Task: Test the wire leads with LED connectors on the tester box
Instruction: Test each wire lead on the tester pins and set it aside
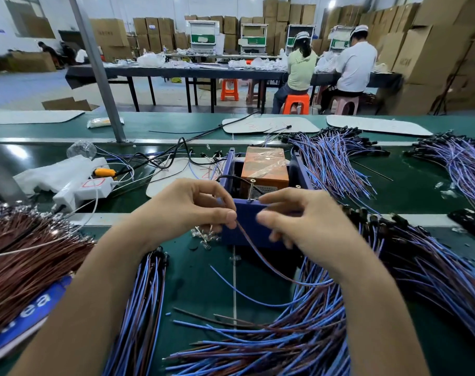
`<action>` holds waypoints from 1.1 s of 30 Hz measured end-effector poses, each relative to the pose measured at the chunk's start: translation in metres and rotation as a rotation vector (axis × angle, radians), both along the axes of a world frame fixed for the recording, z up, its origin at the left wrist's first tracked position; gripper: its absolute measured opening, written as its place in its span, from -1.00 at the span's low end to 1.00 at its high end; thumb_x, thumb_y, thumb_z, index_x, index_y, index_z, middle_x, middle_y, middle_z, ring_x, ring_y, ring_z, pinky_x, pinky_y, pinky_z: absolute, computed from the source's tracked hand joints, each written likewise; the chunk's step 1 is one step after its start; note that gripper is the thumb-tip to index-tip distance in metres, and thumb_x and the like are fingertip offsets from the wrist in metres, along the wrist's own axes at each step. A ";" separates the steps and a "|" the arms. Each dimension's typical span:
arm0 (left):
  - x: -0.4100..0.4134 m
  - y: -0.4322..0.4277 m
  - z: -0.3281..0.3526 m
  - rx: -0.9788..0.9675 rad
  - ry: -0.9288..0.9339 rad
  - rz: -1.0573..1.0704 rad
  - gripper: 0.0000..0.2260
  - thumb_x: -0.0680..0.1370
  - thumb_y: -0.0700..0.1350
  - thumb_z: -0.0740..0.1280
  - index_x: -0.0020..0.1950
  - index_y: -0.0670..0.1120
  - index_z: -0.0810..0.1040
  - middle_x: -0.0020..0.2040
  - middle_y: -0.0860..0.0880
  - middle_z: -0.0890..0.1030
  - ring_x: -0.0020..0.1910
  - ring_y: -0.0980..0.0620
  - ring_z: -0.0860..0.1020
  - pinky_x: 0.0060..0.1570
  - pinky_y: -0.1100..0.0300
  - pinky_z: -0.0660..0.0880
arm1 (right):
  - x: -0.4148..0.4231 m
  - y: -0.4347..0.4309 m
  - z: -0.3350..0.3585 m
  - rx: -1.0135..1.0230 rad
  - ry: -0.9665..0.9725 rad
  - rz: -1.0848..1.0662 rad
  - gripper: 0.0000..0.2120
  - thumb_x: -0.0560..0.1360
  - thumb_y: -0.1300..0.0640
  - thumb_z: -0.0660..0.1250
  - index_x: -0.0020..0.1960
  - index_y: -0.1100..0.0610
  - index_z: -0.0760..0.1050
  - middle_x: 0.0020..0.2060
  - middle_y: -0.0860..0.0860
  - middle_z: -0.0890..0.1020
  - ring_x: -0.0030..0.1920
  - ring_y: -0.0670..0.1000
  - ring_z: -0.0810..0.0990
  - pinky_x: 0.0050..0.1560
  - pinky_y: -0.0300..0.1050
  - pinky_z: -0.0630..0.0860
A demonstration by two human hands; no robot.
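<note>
Centre frame, our left hand [193,210] pinches a wire lead [258,256] before the blue tester box [244,232]; our right hand [298,218] has blurred fingers, so we cannot tell.

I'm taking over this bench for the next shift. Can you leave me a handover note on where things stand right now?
Left hand: pinches one wire lead in front of the blue tester box.
Right hand: close beside it at the box front, blurred, so its grip cannot be told.
Leads: right pile, near pile, left bundle.
Done: the frame does not show which piles are tested.
Left: test the held lead, then probably the rest.
</note>
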State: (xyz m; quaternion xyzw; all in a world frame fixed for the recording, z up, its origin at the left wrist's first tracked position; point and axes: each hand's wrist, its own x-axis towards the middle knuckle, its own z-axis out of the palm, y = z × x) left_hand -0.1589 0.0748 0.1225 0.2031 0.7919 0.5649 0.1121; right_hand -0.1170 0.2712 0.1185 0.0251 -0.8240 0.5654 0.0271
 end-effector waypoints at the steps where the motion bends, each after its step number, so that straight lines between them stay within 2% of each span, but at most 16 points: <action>1: 0.001 0.003 0.000 0.041 -0.020 -0.006 -0.90 0.40 -0.25 0.44 -0.12 -0.21 0.59 -0.27 -0.12 0.68 -0.34 0.06 0.54 -0.29 0.34 0.51 | -0.001 -0.007 -0.003 0.012 0.006 0.047 -0.85 0.44 0.23 0.46 -0.08 0.01 0.60 -0.32 -0.01 0.67 -0.48 -0.12 0.55 -0.46 -0.29 0.42; 5: 0.001 0.010 -0.004 0.118 -0.053 0.035 -0.93 0.42 -0.26 0.42 -0.12 -0.15 0.63 -0.30 -0.08 0.65 -0.36 0.10 0.56 -0.24 0.29 0.50 | -0.005 -0.016 -0.007 0.034 0.087 0.039 -0.88 0.45 0.23 0.45 -0.20 0.05 0.59 -0.42 0.00 0.64 -0.48 -0.12 0.56 -0.41 -0.23 0.49; 10: 0.002 0.024 -0.011 0.230 -0.150 0.084 -0.87 0.25 -0.05 0.45 -0.24 -0.03 0.67 -0.27 -0.03 0.66 -0.38 0.15 0.53 -0.33 0.32 0.48 | -0.003 -0.006 -0.004 -0.019 0.095 0.043 -0.89 0.45 0.34 0.41 -0.23 0.19 0.60 -0.41 0.10 0.66 -0.48 -0.01 0.61 -0.45 -0.22 0.54; 13: 0.000 0.030 -0.019 0.230 -0.197 0.103 -0.96 0.40 -0.11 0.44 -0.23 -0.04 0.61 -0.20 -0.03 0.69 -0.39 0.14 0.56 -0.38 0.34 0.49 | -0.007 -0.003 -0.008 -0.051 0.032 -0.041 -0.87 0.47 0.36 0.37 -0.24 0.22 0.56 -0.44 0.12 0.65 -0.48 0.04 0.62 -0.45 -0.17 0.58; 15: -0.002 0.032 -0.024 0.252 -0.243 0.118 -0.95 0.49 -0.16 0.38 -0.17 -0.09 0.55 -0.15 -0.07 0.71 -0.41 0.14 0.57 -0.40 0.34 0.50 | -0.012 0.002 -0.012 -0.041 0.011 -0.132 -0.87 0.48 0.37 0.34 -0.22 0.22 0.55 -0.42 0.14 0.66 -0.50 0.04 0.61 -0.44 -0.15 0.58; 20: -0.006 0.041 -0.039 0.244 -0.280 0.167 -0.89 0.54 -0.18 0.35 -0.15 -0.16 0.63 -0.28 -0.05 0.68 -0.47 0.18 0.52 -0.35 0.35 0.53 | -0.018 0.019 -0.019 0.002 -0.070 -0.291 -0.82 0.49 0.39 0.29 -0.26 0.23 0.53 -0.46 0.14 0.62 -0.58 0.00 0.56 -0.55 -0.24 0.48; 25: -0.007 0.050 -0.051 0.268 -0.261 0.265 -0.85 0.57 -0.20 0.31 -0.15 -0.17 0.63 -0.36 0.01 0.66 -0.51 0.19 0.51 -0.36 0.35 0.53 | -0.018 0.028 -0.023 0.086 -0.125 -0.292 -0.82 0.53 0.35 0.29 -0.23 0.28 0.57 -0.45 0.14 0.62 -0.55 0.00 0.58 -0.53 -0.25 0.45; 33: -0.009 0.050 -0.052 0.290 -0.233 0.309 -0.84 0.57 -0.18 0.32 -0.16 -0.16 0.64 -0.32 -0.02 0.67 -0.49 0.17 0.52 -0.37 0.34 0.52 | -0.019 0.029 -0.025 0.131 -0.186 -0.263 -0.80 0.54 0.35 0.27 -0.25 0.28 0.56 -0.50 0.10 0.61 -0.54 0.03 0.60 -0.51 -0.23 0.49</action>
